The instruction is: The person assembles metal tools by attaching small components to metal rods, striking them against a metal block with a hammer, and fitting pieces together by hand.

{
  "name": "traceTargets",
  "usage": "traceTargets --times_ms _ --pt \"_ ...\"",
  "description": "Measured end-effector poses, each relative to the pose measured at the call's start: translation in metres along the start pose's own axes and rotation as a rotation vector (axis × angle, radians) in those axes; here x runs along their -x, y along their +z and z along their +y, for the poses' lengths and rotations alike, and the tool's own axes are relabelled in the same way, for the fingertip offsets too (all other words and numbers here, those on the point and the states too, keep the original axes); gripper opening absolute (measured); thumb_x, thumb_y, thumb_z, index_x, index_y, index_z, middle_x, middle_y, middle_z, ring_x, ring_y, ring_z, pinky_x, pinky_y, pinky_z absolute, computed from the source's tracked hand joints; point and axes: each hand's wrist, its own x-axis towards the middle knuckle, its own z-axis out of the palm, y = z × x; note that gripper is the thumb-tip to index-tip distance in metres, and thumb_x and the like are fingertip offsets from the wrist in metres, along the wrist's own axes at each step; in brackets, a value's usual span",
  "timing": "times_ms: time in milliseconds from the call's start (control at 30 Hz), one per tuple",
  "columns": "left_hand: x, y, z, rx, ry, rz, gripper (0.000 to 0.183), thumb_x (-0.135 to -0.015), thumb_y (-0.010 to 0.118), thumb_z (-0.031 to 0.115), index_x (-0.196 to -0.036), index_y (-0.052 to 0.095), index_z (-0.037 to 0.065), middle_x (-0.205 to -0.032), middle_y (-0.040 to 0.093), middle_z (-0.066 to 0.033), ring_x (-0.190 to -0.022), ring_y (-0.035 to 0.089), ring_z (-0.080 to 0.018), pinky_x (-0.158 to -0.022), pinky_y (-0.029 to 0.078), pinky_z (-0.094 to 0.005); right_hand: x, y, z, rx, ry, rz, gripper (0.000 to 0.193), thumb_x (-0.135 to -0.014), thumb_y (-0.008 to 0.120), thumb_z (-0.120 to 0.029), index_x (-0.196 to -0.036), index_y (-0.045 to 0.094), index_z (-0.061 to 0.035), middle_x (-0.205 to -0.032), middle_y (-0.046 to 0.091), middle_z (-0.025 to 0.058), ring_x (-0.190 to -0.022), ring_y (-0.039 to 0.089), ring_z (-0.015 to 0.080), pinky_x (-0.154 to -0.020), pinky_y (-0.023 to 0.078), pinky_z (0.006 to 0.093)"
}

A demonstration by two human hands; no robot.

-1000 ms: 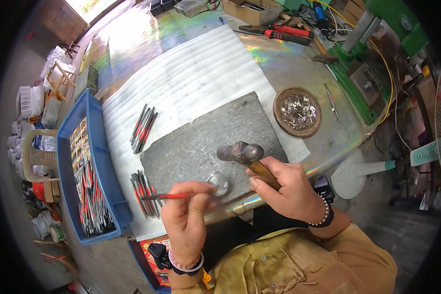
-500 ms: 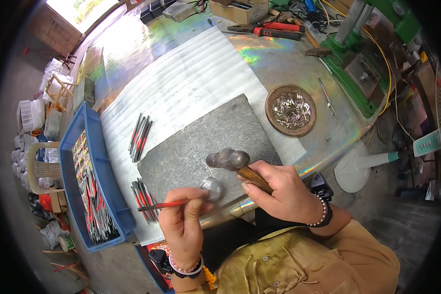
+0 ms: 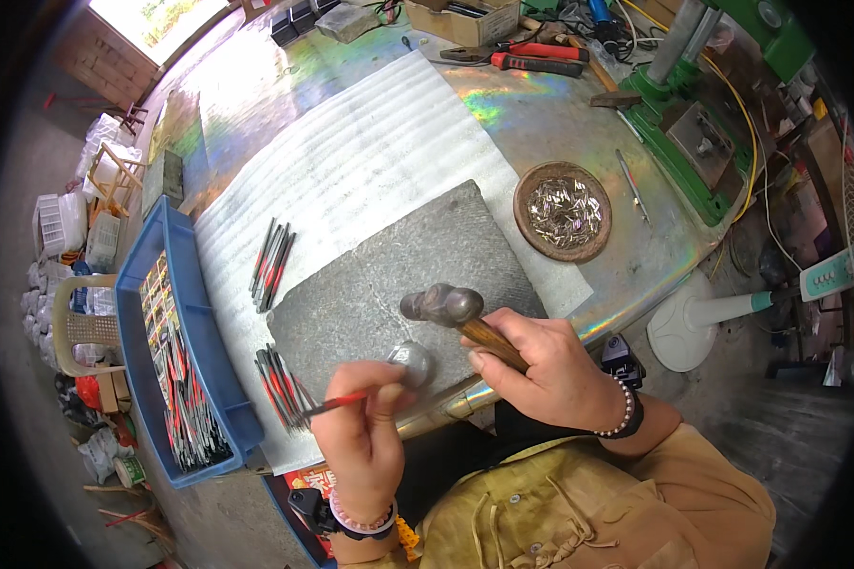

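Note:
My left hand (image 3: 362,431) is closed in a pinch on a slender red-and-black rod (image 3: 342,401), whose dark end points left. Its other end is hidden behind my fingers. Just past the fingertips, a round grey metal piece (image 3: 411,361) sits at the near edge of a dark stone slab (image 3: 380,275). My right hand (image 3: 560,379) grips the wooden handle of a ball-peen hammer (image 3: 493,343), with the steel head raised over the slab. Two bunches of similar rods lie at the slab's left: one farther off (image 3: 273,264), one near my left hand (image 3: 280,384).
White foam sheeting (image 3: 342,161) lies under the slab. A blue crate (image 3: 185,284) full of rods stands left. Right of the slab are a round brown bowl (image 3: 531,237) of small metal pieces, a lone rod (image 3: 633,185) and a green press (image 3: 674,142). Red-handled pliers (image 3: 536,64) lie behind.
My left hand has turned slightly, and the rod's dark end has swung a little nearer and to the right. The right hand and hammer have barely moved.

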Motion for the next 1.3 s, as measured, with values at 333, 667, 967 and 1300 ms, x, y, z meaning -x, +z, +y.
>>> traceTargets --times_ms 333,667,967,1300 --pt "-0.001 0.007 0.005 -0.425 0.312 0.029 0.035 -0.067 0.055 -0.016 -0.096 0.058 0.002 -0.082 0.061 -0.0132 -0.069 0.063 -0.0286 -0.059 0.050 -0.0346 0.000 -0.014 -0.027 -0.147 -0.022 -0.060 0.021 -0.081 0.062 -0.008 -0.098 0.056 0.0023 -0.069 0.058 0.0147 -0.062 0.060 0.0279 -0.058 0.047 0.0320" --pt "0.000 0.003 0.002 -0.336 0.391 0.071 0.020 -0.068 0.058 -0.001 -0.087 0.057 0.006 -0.078 0.057 -0.0126 -0.060 0.057 -0.0311 -0.050 0.046 -0.0384 -0.029 -0.011 -0.096 0.024 -0.376 -0.243 0.027 -0.075 0.070 -0.006 -0.100 0.059 -0.0011 -0.079 0.058 0.0141 -0.066 0.059 0.0300 -0.059 0.049 0.0335" --pt "-0.003 -0.009 0.000 -0.295 0.343 -0.052 0.030 -0.067 0.058 -0.003 -0.095 0.053 0.007 -0.082 0.052 -0.0112 -0.063 0.057 -0.0316 -0.052 0.046 -0.0380 -0.001 -0.038 -0.116 0.043 -0.002 -0.219 0.033 -0.084 0.062 -0.008 -0.115 0.051 0.0006 -0.095 0.063 0.0145 -0.086 0.065 0.0203 -0.072 0.051 0.0310" --pt "-0.005 -0.010 0.002 -0.302 0.331 -0.013 0.025 -0.069 0.056 -0.005 -0.090 0.056 0.009 -0.077 0.054 -0.0104 -0.060 0.058 -0.0317 -0.051 0.046 -0.0393 0.002 -0.056 -0.145 0.499 -0.177 -0.396 0.047 -0.083 0.063 -0.009 -0.126 0.046 -0.0007 -0.081 0.059 0.0129 -0.068 0.061 0.0281 -0.059 0.050 0.0326"
